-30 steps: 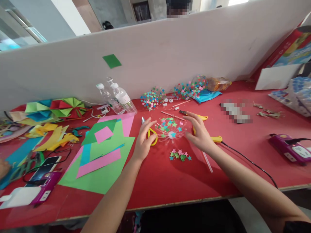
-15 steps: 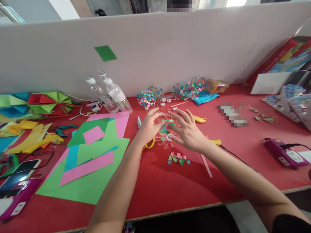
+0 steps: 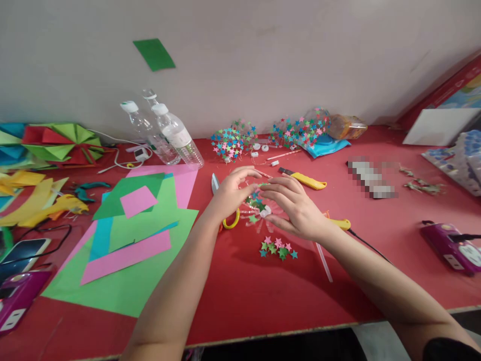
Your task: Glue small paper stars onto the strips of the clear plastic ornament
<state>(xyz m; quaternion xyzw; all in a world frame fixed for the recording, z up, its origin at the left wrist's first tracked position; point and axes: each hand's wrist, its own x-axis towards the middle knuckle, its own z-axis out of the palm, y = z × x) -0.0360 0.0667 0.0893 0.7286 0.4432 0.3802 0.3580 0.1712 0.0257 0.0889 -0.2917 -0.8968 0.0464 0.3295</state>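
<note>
Left hand and right hand cup a clear plastic star ornament, fingers loosely curved, touching it. Ornament rests on the red felt-like surface. Loose paper stars lie just below it; yellow-handled scissors sit beside its left.

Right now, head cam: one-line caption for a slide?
Both hands, left hand and right hand, cup a star-covered ornament on a red table, loose paper stars nearby.
</note>
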